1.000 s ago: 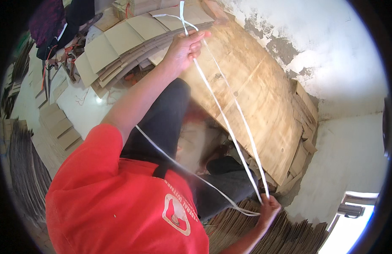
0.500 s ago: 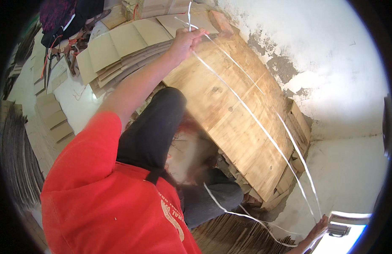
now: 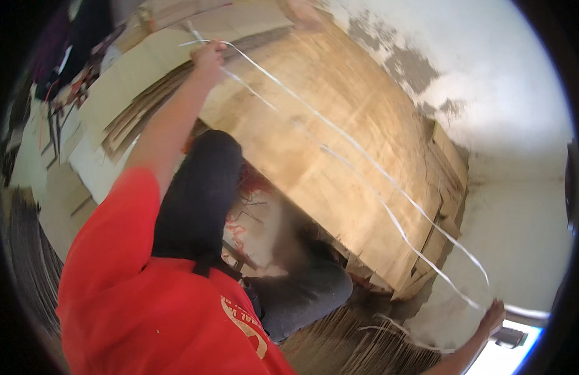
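Two long strands of white cord (image 3: pixel 349 139) stretch diagonally over a wooden board (image 3: pixel 314 187) from one of my hands to the other. At the far left end, my left hand (image 3: pixel 208 55) is closed on the strands, and short loose ends stick out past its fingers. My right hand (image 3: pixel 493 317) is closed round the other end, low at the right beside the wall. From it a slack tail of cord hangs back toward my knee. The cord looks clear of the board, partly blurred by motion.
Stacked cardboard sheets (image 3: pixel 146 81) lie beyond the board on the left. More flat pieces (image 3: pixel 449 156) stand between board and wall (image 3: pixel 521 219). Bundled sheet edges (image 3: pixel 321 344) show below my bent knee. Red scraps lie on the floor (image 3: pixel 255 219).
My left hand has shifted left, and my right hand has risen slightly to the right, drawing the strands longer between them. The slack tail has shortened. The view has turned a little.
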`<move>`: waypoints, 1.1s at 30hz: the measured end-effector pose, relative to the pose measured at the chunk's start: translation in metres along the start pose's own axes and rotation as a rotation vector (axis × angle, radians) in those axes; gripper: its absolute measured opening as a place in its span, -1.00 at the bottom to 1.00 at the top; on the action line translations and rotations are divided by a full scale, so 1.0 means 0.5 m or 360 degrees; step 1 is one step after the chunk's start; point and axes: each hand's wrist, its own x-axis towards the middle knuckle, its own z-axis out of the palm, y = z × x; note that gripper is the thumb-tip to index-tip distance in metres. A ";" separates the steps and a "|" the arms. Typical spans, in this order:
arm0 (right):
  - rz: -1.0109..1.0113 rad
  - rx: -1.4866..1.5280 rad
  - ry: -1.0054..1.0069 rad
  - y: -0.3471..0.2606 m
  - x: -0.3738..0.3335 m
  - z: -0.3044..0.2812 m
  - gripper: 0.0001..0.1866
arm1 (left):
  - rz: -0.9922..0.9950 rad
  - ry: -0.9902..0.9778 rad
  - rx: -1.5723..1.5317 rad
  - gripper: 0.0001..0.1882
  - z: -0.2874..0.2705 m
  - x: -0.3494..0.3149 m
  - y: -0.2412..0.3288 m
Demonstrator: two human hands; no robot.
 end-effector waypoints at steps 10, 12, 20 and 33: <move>-0.0175 -0.0098 -0.0558 -0.372 0.014 0.272 -0.55 | 0.0059 -0.0266 0.0209 -0.75 0.054 0.071 -0.106; -0.0048 -0.0038 -0.0698 -0.392 0.021 0.350 -0.52 | 0.0093 -0.0295 0.0216 -0.74 0.054 0.109 -0.111; 0.0244 0.0300 -0.0891 -0.546 0.008 0.507 -0.43 | 0.0180 -0.0465 0.0422 -0.69 0.061 0.164 -0.132; -0.0134 0.0743 -0.0083 -0.674 -0.040 0.541 -0.25 | 0.0033 -0.0233 0.1045 -0.86 0.003 0.111 -0.227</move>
